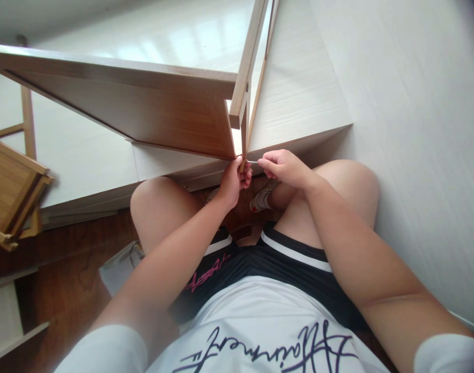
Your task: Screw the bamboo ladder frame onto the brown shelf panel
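Observation:
A brown wooden panel (151,109) with a raised frame stands tilted on the pale surface, joined at its right end to a wooden leg frame (247,62). My left hand (235,178) is closed around the lower corner where panel and leg meet, thumb on top. From the right, my right hand (285,167) pinches a thin metal rod (253,162), whose tip points at the leg beside my left fingers. The rod's far end and the joint are hidden by my fingers, so I cannot tell whether it sits in a hole.
On the left, more wooden frame pieces (15,191) lean at the edge of the pale platform (81,171). A pale wall (411,129) rises close on the right. Below is a dark wooden floor (77,274), with a clear plastic bag (120,267) beside my leg.

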Motion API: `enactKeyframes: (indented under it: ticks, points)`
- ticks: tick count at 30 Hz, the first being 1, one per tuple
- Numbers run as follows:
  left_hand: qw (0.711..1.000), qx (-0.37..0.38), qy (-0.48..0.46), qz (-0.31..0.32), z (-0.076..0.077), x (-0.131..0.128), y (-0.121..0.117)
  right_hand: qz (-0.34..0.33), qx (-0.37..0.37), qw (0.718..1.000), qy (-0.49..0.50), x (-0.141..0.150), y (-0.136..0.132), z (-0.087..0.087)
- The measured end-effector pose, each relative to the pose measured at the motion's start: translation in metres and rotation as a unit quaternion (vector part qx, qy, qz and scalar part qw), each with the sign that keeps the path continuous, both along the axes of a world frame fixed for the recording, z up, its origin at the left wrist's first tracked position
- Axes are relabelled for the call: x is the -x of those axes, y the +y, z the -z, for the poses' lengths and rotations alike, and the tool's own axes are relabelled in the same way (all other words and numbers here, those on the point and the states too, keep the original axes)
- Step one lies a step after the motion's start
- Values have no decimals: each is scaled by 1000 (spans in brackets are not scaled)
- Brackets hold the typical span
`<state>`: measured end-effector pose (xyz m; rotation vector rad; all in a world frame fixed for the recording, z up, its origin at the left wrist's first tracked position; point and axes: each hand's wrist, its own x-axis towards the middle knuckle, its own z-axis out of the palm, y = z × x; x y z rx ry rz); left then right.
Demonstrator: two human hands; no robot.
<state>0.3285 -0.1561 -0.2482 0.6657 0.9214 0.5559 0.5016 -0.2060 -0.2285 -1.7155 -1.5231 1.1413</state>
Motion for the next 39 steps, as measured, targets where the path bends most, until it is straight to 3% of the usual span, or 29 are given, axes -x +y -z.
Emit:
enactKeyframes:
  ticks: [16, 26, 39]
  points:
    - [1000, -16, -3, 10, 4, -1, 1, 1, -26, 1000, -13, -1, 0, 0]
    - [999, -32, -24, 25, 4, -4, 3, 35, -30, 998, 38, 1, -1, -6]
    - [996, -53, 16, 65, -4, -6, 4, 12, -84, 995, -54, -3, -4, -9]
